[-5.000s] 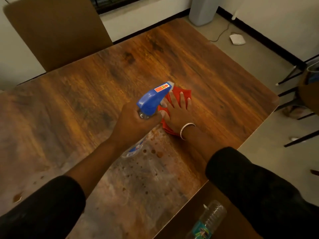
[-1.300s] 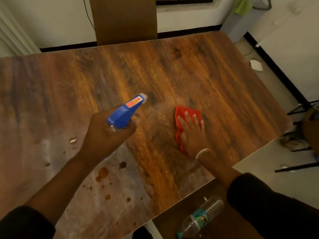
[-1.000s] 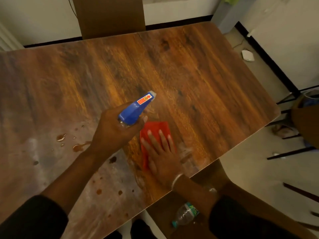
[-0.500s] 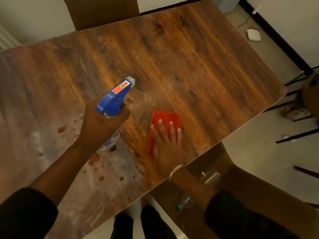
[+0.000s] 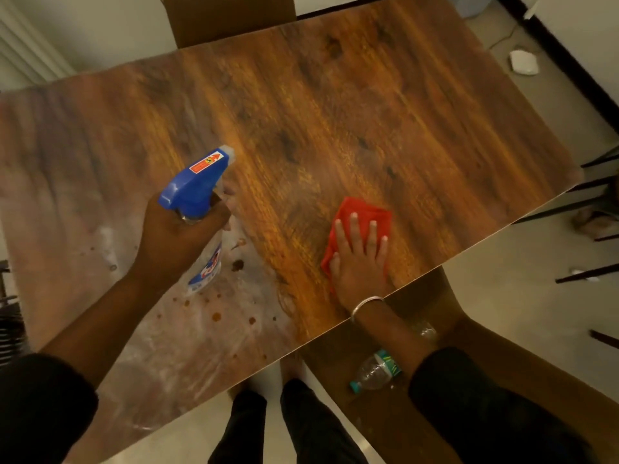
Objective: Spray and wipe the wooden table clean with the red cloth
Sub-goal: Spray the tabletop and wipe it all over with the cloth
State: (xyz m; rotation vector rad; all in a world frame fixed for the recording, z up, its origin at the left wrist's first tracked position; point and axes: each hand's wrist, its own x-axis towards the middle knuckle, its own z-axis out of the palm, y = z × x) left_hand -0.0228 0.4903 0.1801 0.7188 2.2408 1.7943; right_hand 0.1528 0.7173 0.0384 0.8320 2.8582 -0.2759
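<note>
The wooden table (image 5: pixel 351 105) fills most of the view. My left hand (image 5: pixel 174 239) grips a clear spray bottle with a blue trigger head (image 5: pixel 197 185), held above the table's near left part, nozzle aimed away from me. My right hand (image 5: pixel 360 259) lies flat with fingers spread on the folded red cloth (image 5: pixel 360 207), pressing it onto the table close to the near edge. Brown droplets and pale smears (image 5: pixel 214 309) mark the tabletop below the bottle.
A brown chair (image 5: pixel 395 406) below the near edge carries a lying plastic water bottle (image 5: pixel 375 371). Another chair back (image 5: pixel 227 15) stands at the far side. A white object (image 5: pixel 523 61) lies on the floor at right, near dark chair legs (image 5: pixel 589 209).
My right hand has slid the red cloth to the right along the near edge. The spray bottle stays held over the stained area; the view has shifted slightly.
</note>
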